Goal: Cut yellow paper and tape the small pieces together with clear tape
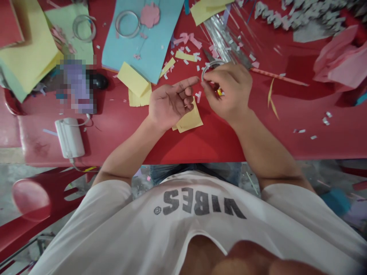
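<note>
Right hand (228, 91) is pinching a clear plastic ring (207, 68) at about 12 o'clock on the red tabletop (183, 149), left hand (169, 106) half-open, palm up, just beside it over yellow paper (190, 121). White shirt (114, 214) reads VIBES, upside down from here.

Lettering: "VIBES" (200, 201), dark grey capitals across the chest of the white T-shirt (183, 225) worn by the person, inverted in this head view. Beside the S, a small round emblem (157, 210) is too small to read. A pixelated patch (75, 86) near the worktop's left edge is illegible.
</note>
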The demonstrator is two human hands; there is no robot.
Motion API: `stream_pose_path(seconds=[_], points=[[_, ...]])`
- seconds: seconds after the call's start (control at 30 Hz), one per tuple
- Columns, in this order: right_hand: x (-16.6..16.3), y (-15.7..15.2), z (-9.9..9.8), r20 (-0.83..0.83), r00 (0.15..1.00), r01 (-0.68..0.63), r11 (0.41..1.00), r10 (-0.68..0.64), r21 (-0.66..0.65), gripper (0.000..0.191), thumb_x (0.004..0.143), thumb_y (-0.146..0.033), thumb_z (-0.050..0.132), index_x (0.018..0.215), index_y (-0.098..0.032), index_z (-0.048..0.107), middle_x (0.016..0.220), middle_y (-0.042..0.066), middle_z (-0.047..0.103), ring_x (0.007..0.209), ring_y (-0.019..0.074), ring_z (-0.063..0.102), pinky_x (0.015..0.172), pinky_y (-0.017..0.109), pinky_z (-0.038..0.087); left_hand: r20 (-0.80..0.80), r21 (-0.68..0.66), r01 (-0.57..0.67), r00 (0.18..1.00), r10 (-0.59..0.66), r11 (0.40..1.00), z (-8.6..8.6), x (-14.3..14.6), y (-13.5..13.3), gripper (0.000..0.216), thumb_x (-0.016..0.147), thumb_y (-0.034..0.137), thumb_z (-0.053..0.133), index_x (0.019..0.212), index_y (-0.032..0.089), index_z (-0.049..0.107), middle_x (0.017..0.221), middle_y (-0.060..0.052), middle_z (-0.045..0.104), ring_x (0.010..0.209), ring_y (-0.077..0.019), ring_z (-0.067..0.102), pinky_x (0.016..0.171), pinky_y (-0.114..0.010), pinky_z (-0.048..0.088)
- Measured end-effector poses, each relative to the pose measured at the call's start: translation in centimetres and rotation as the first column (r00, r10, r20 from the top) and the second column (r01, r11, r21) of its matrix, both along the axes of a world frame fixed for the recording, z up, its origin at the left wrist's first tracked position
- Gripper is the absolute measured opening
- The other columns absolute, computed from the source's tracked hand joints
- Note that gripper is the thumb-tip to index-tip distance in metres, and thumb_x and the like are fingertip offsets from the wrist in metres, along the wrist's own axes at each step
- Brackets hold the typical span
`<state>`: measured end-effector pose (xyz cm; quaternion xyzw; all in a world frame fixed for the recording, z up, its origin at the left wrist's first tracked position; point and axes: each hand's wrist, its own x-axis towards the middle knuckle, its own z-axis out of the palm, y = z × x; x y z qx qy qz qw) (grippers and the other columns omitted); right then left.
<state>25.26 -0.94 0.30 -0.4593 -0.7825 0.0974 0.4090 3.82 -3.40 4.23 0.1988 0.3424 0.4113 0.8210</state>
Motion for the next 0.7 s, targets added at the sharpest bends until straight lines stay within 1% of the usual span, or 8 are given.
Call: stream_pose_path(seconds=[0.1, 0.23, 0.33, 0.43, 0.53, 0.7], points=[[0.0, -0.3, 0.5, 0.046, 0.999, -0.005, 1.0, 0.006, -0.022, 0.027, 0.109, -0.052, 0.052, 0.11, -0.032, 0.07, 0.107, 0.006, 0.073, 0.109, 0.0314, 0.071, 0.1, 0.051, 0.056, -0.008, -0.041, -0.008, 1.0, 0.008, 0.999, 0.5, 0.1, -0.2, 0.046, 0.106, 0.042, 0.036, 0.111, 0.017, 0.075, 0.08, -0.004, 0.07, 0.068, -0.0128, 0.065, 0.069, -0.026, 0.057], [0.1, -0.3, 0.6, 0.046, 0.999, -0.028, 1.0, 0.028, -0.005, 0.023, 0.11, -0.048, 0.054, 0.111, -0.033, 0.071, 0.107, 0.006, 0.073, 0.11, 0.0322, 0.071, 0.097, 0.051, 0.057, -0.049, -0.021, -0.005, 0.999, 0.004, 1.0, 0.6, 0.2, -0.3, 0.046, 0.106, 0.041, 0.037, 0.112, 0.016, 0.076, 0.084, -0.004, 0.072, 0.072, -0.0129, 0.067, 0.07, -0.026, 0.058], [0.0, -0.2, 0.0, -0.003, 0.998, -0.056, 0.998, 0.056, -0.003, 0.022, 0.11, -0.047, 0.055, 0.11, -0.033, 0.071, 0.103, 0.006, 0.072, 0.105, 0.0314, 0.071, 0.094, 0.05, 0.058, -0.105, 0.022, 0.015, 0.994, -0.013, 1.0, 0.4, 0.1, -0.3, 0.045, 0.106, 0.041, 0.038, 0.112, 0.017, 0.076, 0.088, -0.005, 0.073, 0.078, -0.0137, 0.069, 0.074, -0.026, 0.058], [-0.2, -0.3, -0.4, -0.083, 0.994, -0.078, 0.997, 0.077, -0.01, 0.023, 0.11, -0.047, 0.054, 0.112, -0.032, 0.072, 0.103, 0.005, 0.072, 0.095, 0.0281, 0.072, 0.091, 0.047, 0.059, -0.137, 0.087, 0.023, 0.991, -0.011, 0.996, 0.2, 0.0, -0.3, 0.043, 0.106, 0.042, 0.041, 0.112, 0.017, 0.076, 0.09, -0.005, 0.073, 0.08, -0.0134, 0.07, 0.077, -0.026, 0.058], [-0.6, -0.6, -0.5, -0.152, 0.984, -0.1, 0.994, 0.094, -0.032, 0.024, 0.11, -0.047, 0.055, 0.111, -0.03, 0.072, 0.103, 0.005, 0.072, 0.087, 0.0252, 0.071, 0.085, 0.044, 0.06, -0.162, 0.153, 0.017, 0.987, 0.008, 0.988, -0.1, 0.1, -0.3, 0.043, 0.105, 0.046, 0.045, 0.112, 0.016, 0.076, 0.092, -0.005, 0.073, 0.083, -0.0142, 0.071, 0.079, -0.027, 0.058], [-1.0, -0.9, -0.5, -0.186, 0.982, -0.053, 0.997, 0.041, -0.06, 0.021, 0.107, -0.047, 0.059, 0.104, -0.029, 0.07, 0.094, 0.004, 0.07, 0.077, 0.0232, 0.067, 0.077, 0.041, 0.06, -0.238, 0.23, 0.018, 0.97, 0.039, 0.973, -0.5, 0.1, -0.2, 0.044, 0.104, 0.051, 0.049, 0.111, 0.018, 0.076, 0.091, -0.006, 0.073, 0.089, -0.0173, 0.073, 0.08, -0.029, 0.058]])
